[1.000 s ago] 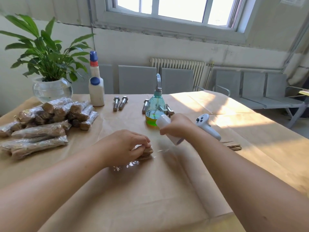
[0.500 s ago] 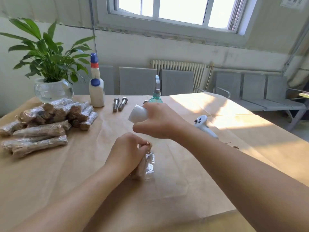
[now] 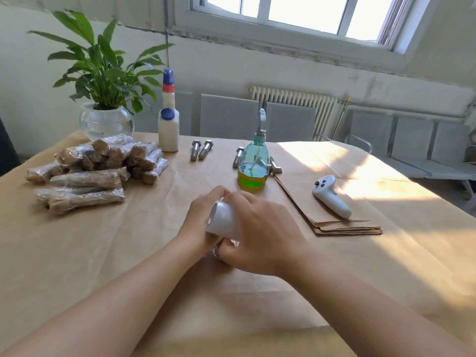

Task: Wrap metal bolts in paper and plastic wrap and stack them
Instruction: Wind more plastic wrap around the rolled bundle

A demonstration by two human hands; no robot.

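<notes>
Near the middle of the paper-covered table point(image 3: 108, 253), the right hand point(image 3: 260, 235) curled round a smooth white plastic-wrap roll point(image 3: 223, 218), its hollow end facing left, while the left hand point(image 3: 203, 220) lay behind it, its grip hidden, over a glint of clear film. To the far left lay a heap of crinkly wrapped bolts point(image 3: 98, 168). Bare steel bolts point(image 3: 201, 149) lay farther back, beside a teardrop glass pump bottle point(image 3: 253, 167); flat brown paper sheets point(image 3: 334, 217) lay to the right.

Matt, creased brown paper over the surface point(image 3: 128, 253), shiny bare metal bolts point(image 3: 201, 149), glossy crinkled plastic wrap on the paper-wrapped bundles point(image 3: 87, 176), smooth white plastic roll point(image 3: 222, 219), clear glass bottle point(image 3: 253, 168), glossy plastic controller point(image 3: 331, 197)
</notes>
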